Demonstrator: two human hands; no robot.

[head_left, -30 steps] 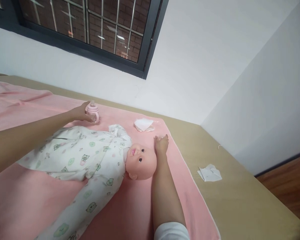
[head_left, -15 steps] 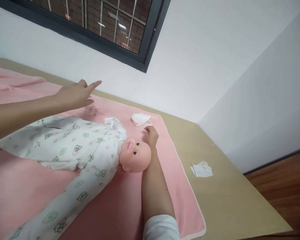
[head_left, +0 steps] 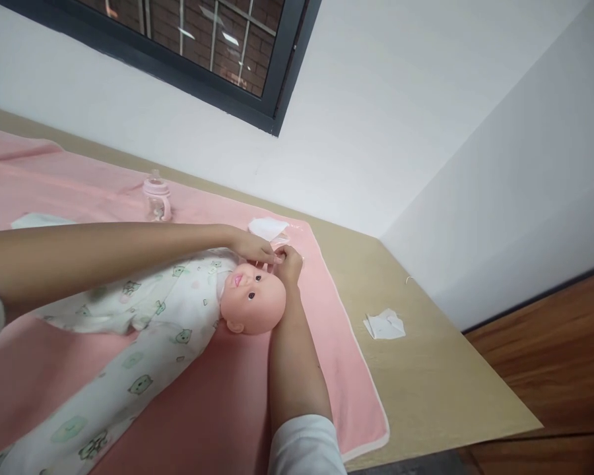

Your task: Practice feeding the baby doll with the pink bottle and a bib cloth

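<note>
While the doll (head_left: 193,303) lies on the pink blanket (head_left: 218,409), the left hand (head_left: 252,246) and right hand (head_left: 290,265) meet beside its head (head_left: 257,305), fingers bunched narrow; whether they grip anything cannot be told. White tissue (head_left: 266,228) lies just beyond; bottle (head_left: 156,196) stands upright farther left.

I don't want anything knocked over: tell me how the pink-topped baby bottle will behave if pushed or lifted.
The baby bottle may well tip if pushed, since it stands upright on a soft-looking blanket. Its clear, plastic-looking body suggests it is stiff and probably light. The side handle should offer a fair hold when lifted.
</note>
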